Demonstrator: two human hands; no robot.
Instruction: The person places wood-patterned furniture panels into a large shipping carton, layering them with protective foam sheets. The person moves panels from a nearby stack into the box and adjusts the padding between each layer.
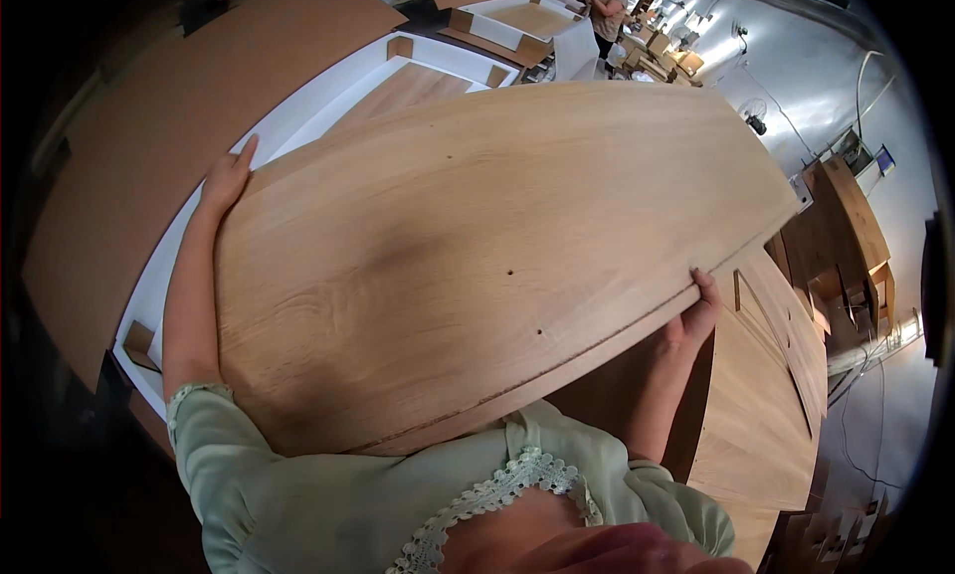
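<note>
Wooden panel [477, 226]: being held before the chest, overlapping the white-lined carton [303, 116] in view.
Right hand [696, 310]: pinching its near edge, thumb on top.
Left hand [227, 181]: bracing the left edge; fingers hidden, cannot tell if closing.
Progress: one board [408, 87] lying in the carton, seemingly done; panel not yet set down.

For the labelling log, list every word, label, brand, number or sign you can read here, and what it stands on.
None can be read.
Board: no lettering visible, only grain, small holes and a groove.
Carton: no print visible.
Far boxes and blue item at the wall: too small and blurred to read.
</note>
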